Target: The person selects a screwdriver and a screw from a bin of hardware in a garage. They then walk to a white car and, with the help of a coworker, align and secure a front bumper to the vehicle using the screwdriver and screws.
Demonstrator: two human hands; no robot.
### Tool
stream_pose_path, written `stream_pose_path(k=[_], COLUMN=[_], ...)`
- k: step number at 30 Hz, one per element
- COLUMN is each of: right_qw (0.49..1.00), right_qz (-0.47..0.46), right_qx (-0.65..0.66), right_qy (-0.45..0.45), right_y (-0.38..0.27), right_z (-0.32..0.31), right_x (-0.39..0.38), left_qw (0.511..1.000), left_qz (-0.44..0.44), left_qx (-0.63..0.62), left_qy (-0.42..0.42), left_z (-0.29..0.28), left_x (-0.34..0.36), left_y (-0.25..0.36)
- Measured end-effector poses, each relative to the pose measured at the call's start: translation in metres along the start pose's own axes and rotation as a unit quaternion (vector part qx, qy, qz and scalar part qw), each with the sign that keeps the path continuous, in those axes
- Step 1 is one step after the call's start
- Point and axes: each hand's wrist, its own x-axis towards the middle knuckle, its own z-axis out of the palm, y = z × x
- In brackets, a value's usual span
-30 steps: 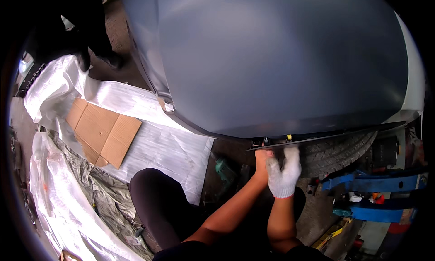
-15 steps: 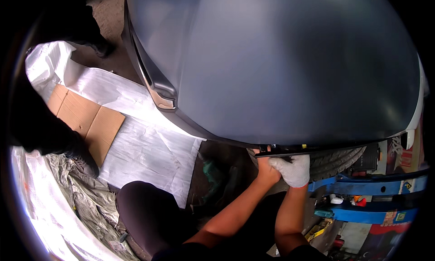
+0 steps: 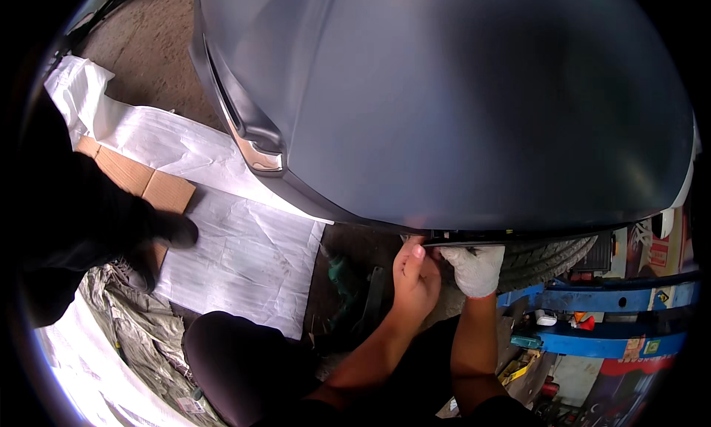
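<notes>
A large dark grey car panel (image 3: 415,131) with a smooth curved surface fills the upper middle. Below its near edge runs a thin black trim strip (image 3: 463,242). My right hand (image 3: 475,270), in a white glove, grips this strip from below, its fingertips partly hidden. Close by on the left is my bare left hand (image 3: 417,279), at the strip's left end. Its fingers are curled and the thumb presses in; whatever is between them is too small to make out. A tyre (image 3: 548,262) shows beneath the panel, right of the glove.
At the left another person's shoe (image 3: 176,229) is over cardboard (image 3: 169,193) and a white foam sheet (image 3: 244,257). A green power tool (image 3: 342,279) lies on the floor left of my forearm. Blue metal beams (image 3: 592,299) and scattered tools stand at the right.
My left hand has drawn back and left from under the panel's edge, its thumb now visible. The gloved right hand holds nearly the same place. The other person has stepped a foot toward the foam sheet.
</notes>
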Motion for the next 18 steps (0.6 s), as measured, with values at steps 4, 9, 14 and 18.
stream_pose_path(k=[4,9,14,18], right_qw=[0.996,0.989,0.997,0.991], right_qz=[-0.032,-0.105,-0.010,0.043], right_qx=[-0.088,-0.107,0.022,0.056], right_qy=[-0.004,-0.018,-0.078,-0.116], right_y=[0.001,-0.007,-0.028,-0.022], right_z=[-0.001,0.006,0.018,0.010], right_x=[0.003,0.006,0.003,0.007], left_qw=[0.991,0.964,0.960,0.969], left_qz=[-0.072,-0.101,-0.107,-0.083], left_qx=[-0.104,-0.235,-0.232,-0.168], left_qy=[0.045,0.069,0.117,0.163], left_z=[0.030,0.023,-0.005,0.004], left_x=[0.002,0.008,0.003,0.009], left_y=[0.020,0.018,0.003,-0.010])
